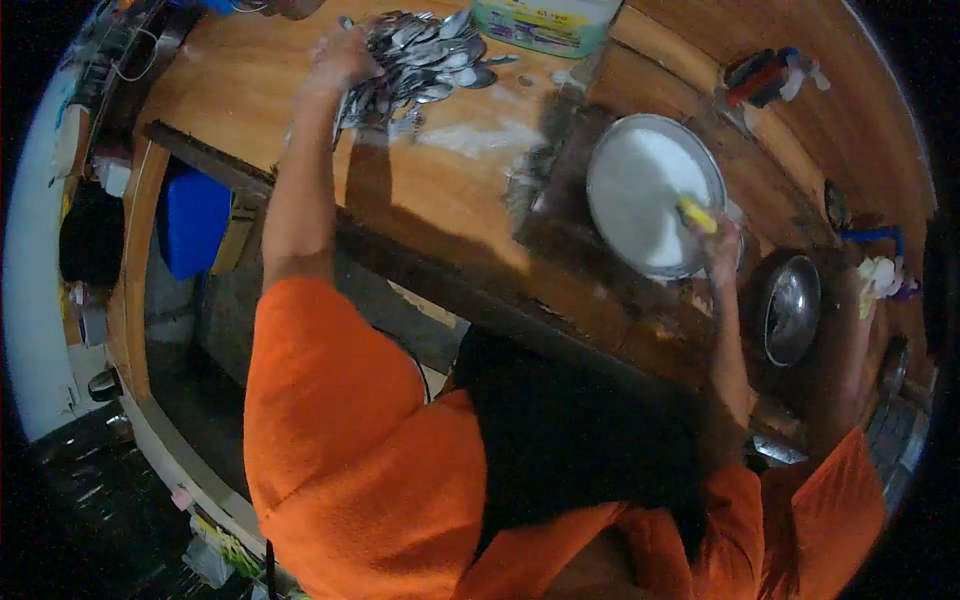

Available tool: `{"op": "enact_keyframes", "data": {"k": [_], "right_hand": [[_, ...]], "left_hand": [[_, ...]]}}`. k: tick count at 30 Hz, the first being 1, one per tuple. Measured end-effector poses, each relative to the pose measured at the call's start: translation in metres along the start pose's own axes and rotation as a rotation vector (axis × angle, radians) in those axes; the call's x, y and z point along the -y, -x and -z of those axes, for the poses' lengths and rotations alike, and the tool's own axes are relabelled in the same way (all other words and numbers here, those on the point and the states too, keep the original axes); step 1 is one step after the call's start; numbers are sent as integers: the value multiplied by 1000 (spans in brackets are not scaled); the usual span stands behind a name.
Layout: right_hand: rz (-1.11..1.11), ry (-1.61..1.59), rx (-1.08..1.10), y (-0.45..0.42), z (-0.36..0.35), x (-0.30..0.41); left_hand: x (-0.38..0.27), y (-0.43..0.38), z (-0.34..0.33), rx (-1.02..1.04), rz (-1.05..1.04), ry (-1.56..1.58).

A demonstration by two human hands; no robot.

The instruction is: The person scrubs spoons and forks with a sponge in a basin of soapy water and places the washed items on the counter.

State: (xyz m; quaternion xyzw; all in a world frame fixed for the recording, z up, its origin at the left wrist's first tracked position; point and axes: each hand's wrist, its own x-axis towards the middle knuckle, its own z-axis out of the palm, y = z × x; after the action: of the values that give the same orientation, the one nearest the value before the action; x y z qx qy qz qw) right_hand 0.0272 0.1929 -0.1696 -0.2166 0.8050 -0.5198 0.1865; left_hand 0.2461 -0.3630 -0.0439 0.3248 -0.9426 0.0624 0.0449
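My left hand is at the left edge of a heap of metal spoons on the wooden countertop. It is blurred, and I cannot tell whether it grips a spoon. In my right hand is a yellow sponge with a dark side, held over the right rim of a round metal pot. White, foamy-looking liquid fills much of the pot.
Behind the spoons stands a translucent plastic tub with a printed label. A metal bowl lies right of the pot. Farther right, a blurred forearm with an orange sleeve appears; whose is unclear. Below the counter sits a blue container.
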Motion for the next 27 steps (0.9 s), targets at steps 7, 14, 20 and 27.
{"op": "enact_keyframes", "data": {"k": [7,14,20,27], "right_hand": [[-112,1258,248,5,-31,-63],[-284,851,363,36,-31,-61],[65,1091,78,54,-47,-52],[125,903,170,59,-67,-106]], "left_hand": [[-224,30,-36,-327,-559,929],[-394,52,-214,338,-923,178],[-470,100,-250,545,-772,212],[-425,44,-273,882,-894,293]]}}
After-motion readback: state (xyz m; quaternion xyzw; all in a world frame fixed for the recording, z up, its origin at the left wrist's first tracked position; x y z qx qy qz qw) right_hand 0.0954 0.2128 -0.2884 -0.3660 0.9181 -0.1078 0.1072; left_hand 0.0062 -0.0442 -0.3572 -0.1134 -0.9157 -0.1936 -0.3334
